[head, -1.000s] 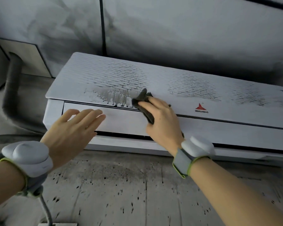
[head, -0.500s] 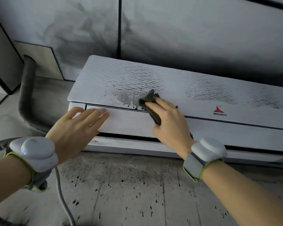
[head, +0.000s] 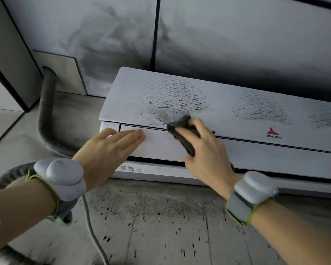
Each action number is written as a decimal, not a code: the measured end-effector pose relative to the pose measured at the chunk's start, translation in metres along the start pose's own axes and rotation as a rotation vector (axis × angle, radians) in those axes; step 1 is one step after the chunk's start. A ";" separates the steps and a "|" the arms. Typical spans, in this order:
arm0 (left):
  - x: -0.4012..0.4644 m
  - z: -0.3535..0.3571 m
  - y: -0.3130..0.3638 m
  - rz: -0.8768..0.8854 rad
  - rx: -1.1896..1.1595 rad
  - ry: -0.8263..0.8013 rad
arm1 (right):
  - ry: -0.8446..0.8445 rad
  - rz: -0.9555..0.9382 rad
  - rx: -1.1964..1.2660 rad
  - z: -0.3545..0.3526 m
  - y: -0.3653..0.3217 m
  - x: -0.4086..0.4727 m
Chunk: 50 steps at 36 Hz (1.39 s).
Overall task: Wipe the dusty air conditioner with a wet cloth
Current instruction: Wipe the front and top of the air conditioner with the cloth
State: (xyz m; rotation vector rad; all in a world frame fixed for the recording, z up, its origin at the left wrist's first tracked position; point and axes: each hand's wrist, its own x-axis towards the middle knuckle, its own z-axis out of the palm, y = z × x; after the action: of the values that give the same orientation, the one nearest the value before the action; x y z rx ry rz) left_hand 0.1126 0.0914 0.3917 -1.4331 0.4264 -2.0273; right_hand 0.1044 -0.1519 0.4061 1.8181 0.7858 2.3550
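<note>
Here, red-logoed air conditioner (head: 237,115), lettering unreadable; left hand (head: 105,152) flat, right hand (head: 204,150) gripping cloth (head: 180,125).

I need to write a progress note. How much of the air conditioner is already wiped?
Only a little. Done: one wet smear on the air conditioner. In hand: the right hand presses the cloth there; the left hand lies flat on the flap. Left: dark dust patches further right.

Open panel across the air conditioner (head: 237,104) rightward, past the red logo (head: 273,132). Blocked leftward by the left hand (head: 107,150); possibly hemmed behind by the wall (head: 237,44).
</note>
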 end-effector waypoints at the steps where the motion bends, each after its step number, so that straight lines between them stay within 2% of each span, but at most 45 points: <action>1: -0.001 0.000 -0.001 0.003 -0.005 -0.005 | -0.009 -0.024 -0.009 0.000 0.001 -0.002; 11: -0.006 -0.001 -0.004 0.012 -0.023 -0.060 | 0.020 0.165 -0.051 0.004 -0.004 0.050; 14: -0.007 -0.002 -0.003 0.005 -0.027 -0.078 | 0.042 0.080 0.009 0.006 -0.012 0.032; 18: -0.008 -0.002 -0.001 -0.011 -0.022 -0.091 | -0.015 -0.050 0.018 0.009 -0.015 0.009; 22: -0.008 -0.002 -0.001 -0.019 -0.024 -0.094 | 0.025 0.012 0.007 0.008 -0.015 0.030; 27: -0.009 -0.005 0.002 -0.026 -0.026 -0.078 | -0.012 0.134 -0.025 0.008 -0.025 0.062; 30: -0.009 -0.006 0.004 -0.032 -0.026 -0.075 | 0.008 0.098 -0.021 0.011 -0.031 0.051; 34: -0.009 -0.007 0.005 -0.040 -0.035 -0.059 | 0.003 -0.055 0.015 0.015 -0.044 0.025; 43: -0.007 -0.009 0.002 -0.013 -0.034 -0.051 | -0.066 0.091 -0.019 0.013 -0.050 0.077; 50: -0.016 -0.012 -0.001 -0.030 -0.021 -0.098 | -0.056 -0.031 0.007 0.015 -0.058 0.047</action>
State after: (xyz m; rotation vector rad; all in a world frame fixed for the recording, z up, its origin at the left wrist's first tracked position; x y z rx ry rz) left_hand 0.1051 0.1013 0.3764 -1.5527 0.3876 -1.9718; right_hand 0.0891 -0.0800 0.4251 1.8526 0.8103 2.2746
